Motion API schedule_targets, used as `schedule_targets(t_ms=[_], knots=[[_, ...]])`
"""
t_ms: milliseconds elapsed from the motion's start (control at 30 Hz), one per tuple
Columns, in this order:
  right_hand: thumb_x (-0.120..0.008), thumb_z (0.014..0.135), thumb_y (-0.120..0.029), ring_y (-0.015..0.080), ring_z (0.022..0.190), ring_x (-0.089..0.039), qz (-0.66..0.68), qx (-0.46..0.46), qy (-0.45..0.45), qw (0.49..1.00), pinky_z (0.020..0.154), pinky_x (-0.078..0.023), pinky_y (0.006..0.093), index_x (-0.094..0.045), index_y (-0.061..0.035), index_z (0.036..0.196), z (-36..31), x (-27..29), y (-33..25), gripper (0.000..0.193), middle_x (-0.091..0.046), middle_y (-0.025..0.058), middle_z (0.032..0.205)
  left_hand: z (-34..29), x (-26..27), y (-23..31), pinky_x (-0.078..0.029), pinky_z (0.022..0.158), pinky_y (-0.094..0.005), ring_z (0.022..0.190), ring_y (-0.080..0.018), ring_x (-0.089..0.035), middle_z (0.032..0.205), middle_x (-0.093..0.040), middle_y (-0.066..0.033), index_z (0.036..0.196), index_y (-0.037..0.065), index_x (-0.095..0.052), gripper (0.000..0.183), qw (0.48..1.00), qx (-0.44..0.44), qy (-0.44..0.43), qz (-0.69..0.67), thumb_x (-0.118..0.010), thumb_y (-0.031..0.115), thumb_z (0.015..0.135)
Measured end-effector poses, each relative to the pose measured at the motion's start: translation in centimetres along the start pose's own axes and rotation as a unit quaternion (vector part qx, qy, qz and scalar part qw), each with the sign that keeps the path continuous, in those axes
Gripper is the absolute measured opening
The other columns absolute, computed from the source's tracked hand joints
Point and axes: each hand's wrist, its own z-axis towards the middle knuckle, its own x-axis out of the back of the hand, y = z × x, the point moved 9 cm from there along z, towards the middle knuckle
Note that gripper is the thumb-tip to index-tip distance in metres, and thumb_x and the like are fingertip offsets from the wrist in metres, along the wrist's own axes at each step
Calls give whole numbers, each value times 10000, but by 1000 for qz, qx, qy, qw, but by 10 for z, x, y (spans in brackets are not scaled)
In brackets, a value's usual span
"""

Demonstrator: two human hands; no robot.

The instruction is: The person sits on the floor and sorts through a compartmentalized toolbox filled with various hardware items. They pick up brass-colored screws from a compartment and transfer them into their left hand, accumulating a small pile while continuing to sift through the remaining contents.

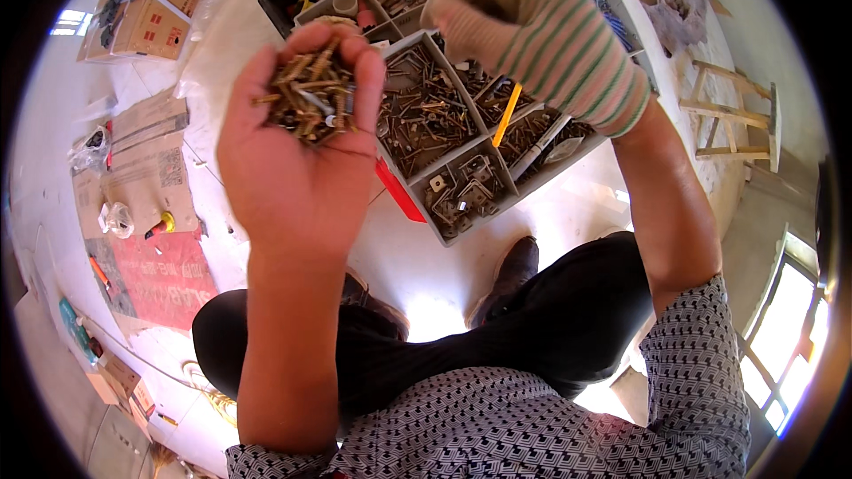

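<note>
My left hand [297, 177], bare and palm up, is cupped around a pile of brassy screws [306, 98] with a few silvery ones among them. My right hand [559, 40] wears a knit glove with green and pale stripes. Its fingers are curled together over the compartments, and what they hold, if anything, is hidden. Below both hands sits a grey divided organizer tray [468, 158]. One large compartment holds loose screws [422, 115], and the near one holds metal brackets [463, 191]. A yellow stick [507, 115] and a silvery knife-like tool [540, 147] lie across the right-hand compartments.
Cardboard boxes [146, 4] stand at the far left. A flattened cardboard sheet [133, 177] with small plastic bags and a yellow-and-black item [161, 224] lies on the left floor. A wooden stool [732, 115] stands at right. My shoes [510, 275] are just behind the tray.
</note>
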Motion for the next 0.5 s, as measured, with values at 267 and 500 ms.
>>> schedule_targets(t_ms=[267,500], knots=[[-679,933,-219,337,785,-702,-225,102,-94,964,736,-567,407,-720,-50,983,-11,-38,6,181,-696,133,807,1,-5,18,-560,1057,-441,1155,-337,-616,1164,-628,-232,1158,-128,-593,294,999,-25,6,-23,-461,118,1067],[-746,883,-234,315,970,-656,-384,111,-156,903,849,-545,421,-682,-71,1149,-18,-74,19,319,-629,113,972,0,-5,15,-552,1067,-446,1160,-338,-615,1168,-626,-234,1163,-129,-594,297,999,-11,3,-36,-461,118,1066]])
